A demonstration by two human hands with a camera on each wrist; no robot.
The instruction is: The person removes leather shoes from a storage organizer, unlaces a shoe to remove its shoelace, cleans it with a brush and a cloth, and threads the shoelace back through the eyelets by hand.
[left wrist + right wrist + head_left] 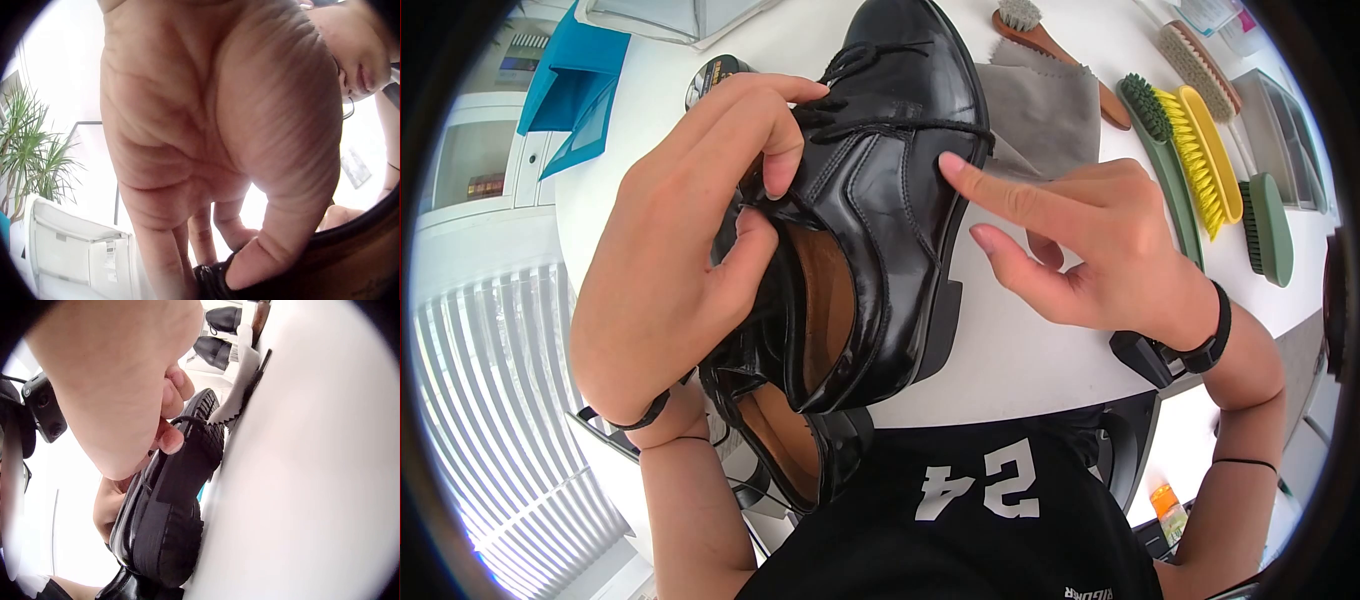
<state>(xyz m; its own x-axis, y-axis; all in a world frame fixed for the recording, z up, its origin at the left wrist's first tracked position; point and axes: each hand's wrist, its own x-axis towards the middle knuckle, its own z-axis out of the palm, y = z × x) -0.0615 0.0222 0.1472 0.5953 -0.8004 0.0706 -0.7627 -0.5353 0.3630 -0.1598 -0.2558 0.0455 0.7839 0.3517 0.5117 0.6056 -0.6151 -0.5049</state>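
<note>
A glossy black lace-up shoe [878, 200] lies tilted in front of me, toe away, with its tan insole showing. My left hand [685, 215] grips it at the throat: in the left wrist view the thumb [253, 262] and fingers pinch the black edge beside the laces. My right hand [1090, 225] is at the shoe's right side, index finger straight with its tip on the upper, just under a loose lace [900, 128] lying across it. In the right wrist view that lace [187, 419] hangs over the sole edge. A second black shoe [845, 450] sits partly hidden beneath.
Right of the shoe lie a grey cloth [1050, 115], a wooden-handled brush [1040, 42], a green brush [1165, 165], a yellow brush [1205, 160], another green brush [1272, 230] and a beige-bristled brush [1200, 70]. Beyond my left hand are a round tin [712, 75] and a blue holder [580, 75].
</note>
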